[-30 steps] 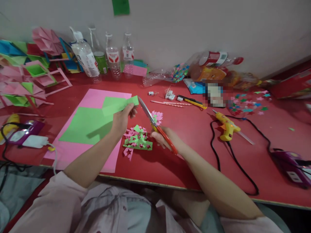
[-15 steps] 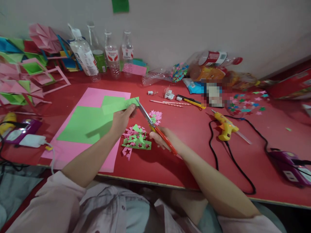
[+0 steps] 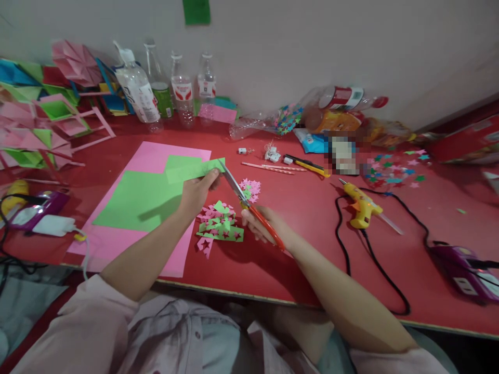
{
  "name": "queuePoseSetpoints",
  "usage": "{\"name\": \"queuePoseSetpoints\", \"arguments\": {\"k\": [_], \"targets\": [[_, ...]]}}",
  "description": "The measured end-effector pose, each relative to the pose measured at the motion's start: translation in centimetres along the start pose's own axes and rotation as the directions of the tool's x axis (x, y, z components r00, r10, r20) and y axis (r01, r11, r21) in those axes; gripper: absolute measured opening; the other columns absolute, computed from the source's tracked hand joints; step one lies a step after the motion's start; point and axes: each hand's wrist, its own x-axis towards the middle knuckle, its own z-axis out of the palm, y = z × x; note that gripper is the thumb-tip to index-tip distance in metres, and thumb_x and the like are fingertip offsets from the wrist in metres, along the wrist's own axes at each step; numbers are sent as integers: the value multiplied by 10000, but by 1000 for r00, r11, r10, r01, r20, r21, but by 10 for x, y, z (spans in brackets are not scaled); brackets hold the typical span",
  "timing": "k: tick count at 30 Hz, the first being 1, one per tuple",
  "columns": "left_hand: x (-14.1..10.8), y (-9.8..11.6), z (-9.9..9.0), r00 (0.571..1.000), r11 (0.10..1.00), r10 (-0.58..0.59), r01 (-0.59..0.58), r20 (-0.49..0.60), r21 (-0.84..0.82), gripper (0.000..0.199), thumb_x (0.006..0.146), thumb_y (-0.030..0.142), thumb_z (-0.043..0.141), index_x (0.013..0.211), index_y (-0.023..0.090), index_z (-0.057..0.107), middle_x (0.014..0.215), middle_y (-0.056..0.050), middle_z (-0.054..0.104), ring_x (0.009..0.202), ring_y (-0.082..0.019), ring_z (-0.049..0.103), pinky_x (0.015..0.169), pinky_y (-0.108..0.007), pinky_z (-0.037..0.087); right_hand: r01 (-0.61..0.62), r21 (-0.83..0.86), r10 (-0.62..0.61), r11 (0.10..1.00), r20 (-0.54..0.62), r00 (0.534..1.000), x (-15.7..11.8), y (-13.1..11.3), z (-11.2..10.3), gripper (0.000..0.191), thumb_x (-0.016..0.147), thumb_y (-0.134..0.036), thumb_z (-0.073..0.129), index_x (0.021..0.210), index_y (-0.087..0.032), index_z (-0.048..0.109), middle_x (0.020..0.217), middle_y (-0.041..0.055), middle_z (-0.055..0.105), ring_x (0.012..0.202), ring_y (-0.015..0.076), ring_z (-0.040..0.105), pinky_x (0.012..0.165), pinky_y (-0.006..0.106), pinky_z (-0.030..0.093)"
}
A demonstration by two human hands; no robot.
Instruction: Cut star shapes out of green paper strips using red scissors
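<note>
A strip of green paper (image 3: pixel 183 172) is pinched in my left hand (image 3: pixel 200 188), its end pointing right. My right hand (image 3: pixel 265 224) grips red-handled scissors (image 3: pixel 259 217), whose blade tips meet the right end of the strip. Under the strip, a green sheet (image 3: pixel 142 200) lies on a larger pink sheet (image 3: pixel 171 259). Between my hands, pink and green scraps with star-shaped holes (image 3: pixel 220 226) are heaped on the red table (image 3: pixel 249 272). Just beyond the scissors sits a small pile of pink and green paper stars (image 3: pixel 250 189).
Bottles (image 3: pixel 181 91) stand along the wall; others lie at the back right. A yellow glue gun (image 3: pixel 362 205) with a black cord rests on the right. A yellow cutter (image 3: pixel 312 166) and striped sticks (image 3: pixel 268 167) lie beyond my hands. Folded paper models (image 3: pixel 50 119) fill the left side.
The whole view has shifted slightly. Both hands, the strip and the scissors keep nearly the same positions relative to each other.
</note>
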Motion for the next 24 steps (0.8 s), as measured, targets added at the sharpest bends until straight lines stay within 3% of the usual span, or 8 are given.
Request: {"name": "queuePoseSetpoints", "arguments": {"k": [14,24], "targets": [[3,3,-4,999,1000,22,-21,42,-5,279,751,357,586,547,168,566,489,15,538,479,-75,474,496,-224,391,-51,64,51,997,11,999,2,1,-3,544,720,-727,539,622,-198,459,370,-85,344,294,59,319,325,209,299],[4,6,-7,1000,1000,-13,13,27,9,264,721,321,596,512,165,553,484,8,558,464,-73,481,474,-217,391,0,-37,3,999,85,996,8,13,-7,533,767,-707,488,689,-181,538,404,-72,393,324,69,374,372,225,390]]}}
